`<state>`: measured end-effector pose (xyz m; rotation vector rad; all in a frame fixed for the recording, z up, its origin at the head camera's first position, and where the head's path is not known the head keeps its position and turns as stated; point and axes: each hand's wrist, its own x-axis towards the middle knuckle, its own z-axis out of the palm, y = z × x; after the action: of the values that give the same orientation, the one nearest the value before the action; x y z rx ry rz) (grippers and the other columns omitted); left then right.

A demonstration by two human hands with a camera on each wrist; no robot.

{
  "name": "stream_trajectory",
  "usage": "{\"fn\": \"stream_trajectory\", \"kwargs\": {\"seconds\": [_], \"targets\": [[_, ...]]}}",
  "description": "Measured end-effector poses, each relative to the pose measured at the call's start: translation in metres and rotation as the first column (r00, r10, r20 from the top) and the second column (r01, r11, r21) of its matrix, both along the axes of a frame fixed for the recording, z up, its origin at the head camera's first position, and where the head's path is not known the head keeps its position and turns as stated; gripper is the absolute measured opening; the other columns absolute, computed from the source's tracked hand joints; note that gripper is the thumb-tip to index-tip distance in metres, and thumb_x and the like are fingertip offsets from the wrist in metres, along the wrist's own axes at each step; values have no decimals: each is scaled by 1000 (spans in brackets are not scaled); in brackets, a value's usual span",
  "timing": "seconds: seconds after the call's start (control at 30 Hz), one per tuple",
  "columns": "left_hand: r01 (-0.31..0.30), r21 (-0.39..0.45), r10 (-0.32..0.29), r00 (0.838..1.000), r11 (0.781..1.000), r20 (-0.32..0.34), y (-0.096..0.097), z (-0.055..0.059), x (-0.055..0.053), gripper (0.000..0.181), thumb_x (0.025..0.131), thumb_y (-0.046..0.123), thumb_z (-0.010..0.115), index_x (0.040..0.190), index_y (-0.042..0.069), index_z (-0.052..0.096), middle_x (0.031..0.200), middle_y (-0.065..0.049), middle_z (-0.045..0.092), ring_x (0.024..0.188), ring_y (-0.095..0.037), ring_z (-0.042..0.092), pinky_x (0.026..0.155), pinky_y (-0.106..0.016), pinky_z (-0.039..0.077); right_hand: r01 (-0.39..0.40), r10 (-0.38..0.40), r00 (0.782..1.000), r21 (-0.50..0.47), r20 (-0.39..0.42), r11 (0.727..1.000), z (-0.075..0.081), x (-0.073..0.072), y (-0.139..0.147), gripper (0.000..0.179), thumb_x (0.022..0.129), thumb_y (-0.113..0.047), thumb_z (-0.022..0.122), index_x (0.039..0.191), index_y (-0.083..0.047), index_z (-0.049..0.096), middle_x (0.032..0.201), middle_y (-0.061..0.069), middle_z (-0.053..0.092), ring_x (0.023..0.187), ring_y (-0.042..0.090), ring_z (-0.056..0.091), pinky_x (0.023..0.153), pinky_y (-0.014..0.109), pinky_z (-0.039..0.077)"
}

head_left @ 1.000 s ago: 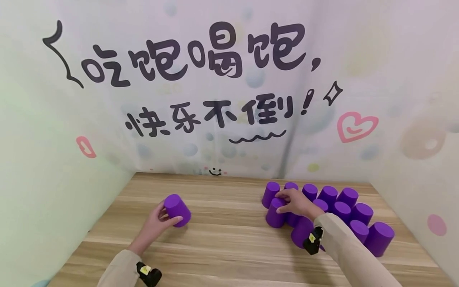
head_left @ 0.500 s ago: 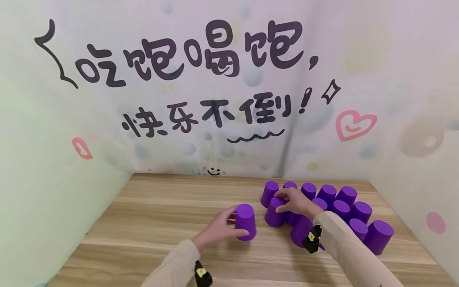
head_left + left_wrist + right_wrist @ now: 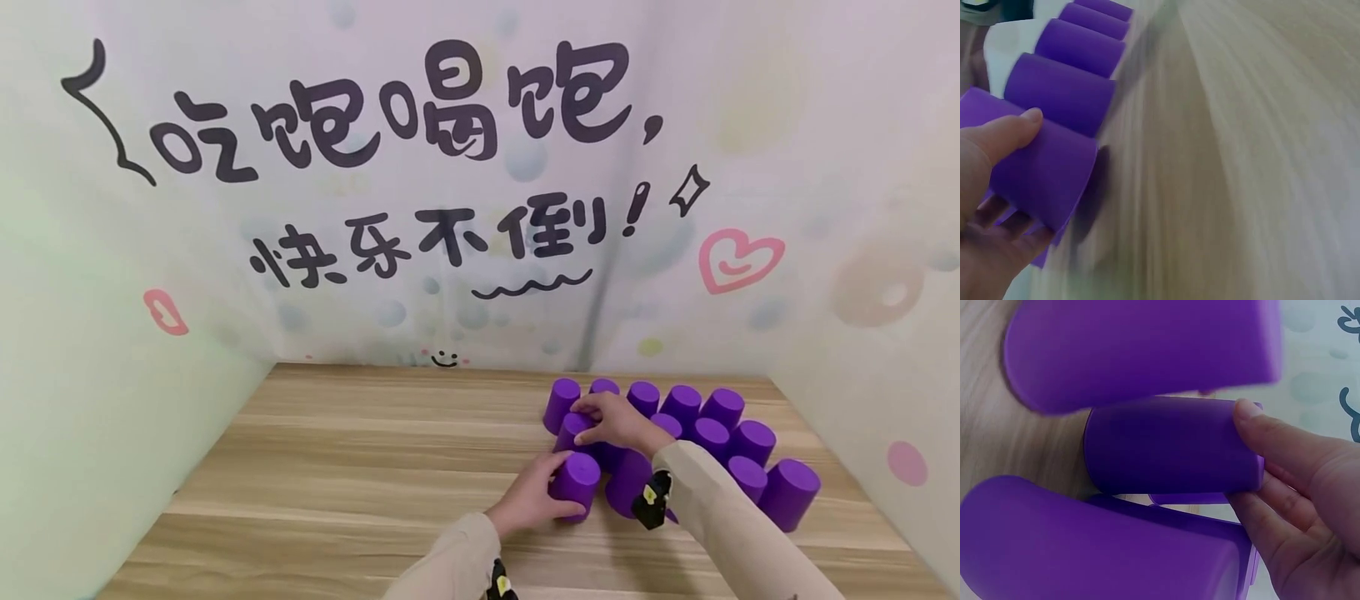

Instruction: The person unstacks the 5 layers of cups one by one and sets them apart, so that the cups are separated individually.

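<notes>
My left hand point(image 3: 528, 497) grips an upside-down purple cup point(image 3: 579, 485) by its side, thumb on the near face and fingers behind, at the front left of a group of purple cups. In the left wrist view this cup point(image 3: 1044, 169) is close over the table, with a row of cups beyond it. My right hand point(image 3: 618, 421) pinches another upside-down purple cup point(image 3: 573, 429) near its top, just behind the left hand's cup. The right wrist view shows thumb and fingers on either side of that cup point(image 3: 1172, 447), with a cup above and another below it.
Several more upside-down purple cups point(image 3: 711, 435) stand in rows on the right of the wooden table point(image 3: 337, 467); my right forearm passes over some of them. A printed white backdrop point(image 3: 375, 325) rises behind the table and along both sides.
My left hand has carried its cup rightward across the table, up to the group of cups. The right hand keeps its hold on its cup and has hardly moved.
</notes>
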<state>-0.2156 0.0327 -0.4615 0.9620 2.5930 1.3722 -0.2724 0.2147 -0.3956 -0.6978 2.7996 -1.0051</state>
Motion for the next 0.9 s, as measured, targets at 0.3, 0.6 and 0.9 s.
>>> {"fn": "stream_trajectory", "kwargs": {"seconds": [0.3, 0.6, 0.9], "targets": [[-48, 61, 50, 998, 997, -37, 17, -12, -1, 58, 67, 19, 77, 118, 4, 52, 108, -7, 54, 97, -14, 50, 82, -19, 45, -18, 18, 1000, 3, -20, 1000, 0, 0, 2, 43, 68, -11, 76, 102, 8, 58, 99, 21, 61, 92, 34, 58, 80, 41, 50], [-83, 105, 90, 994, 991, -59, 22, -15, -3, 57, 66, 17, 78, 116, 6, 54, 105, -6, 57, 93, -12, 53, 79, -19, 46, -23, 24, 999, 30, -40, 999, 4, 0, 0, 42, 68, -11, 76, 101, 8, 59, 96, 18, 62, 91, 32, 58, 79, 41, 50], [-121, 103, 127, 991, 987, -49, 25, -18, 0, 59, 65, 16, 78, 117, 6, 53, 107, -7, 56, 97, -15, 51, 85, -25, 44, -26, 27, 999, 37, -40, 999, 1, -1, 1, 42, 68, -11, 76, 101, 7, 59, 96, 17, 61, 92, 32, 58, 78, 40, 51]]}}
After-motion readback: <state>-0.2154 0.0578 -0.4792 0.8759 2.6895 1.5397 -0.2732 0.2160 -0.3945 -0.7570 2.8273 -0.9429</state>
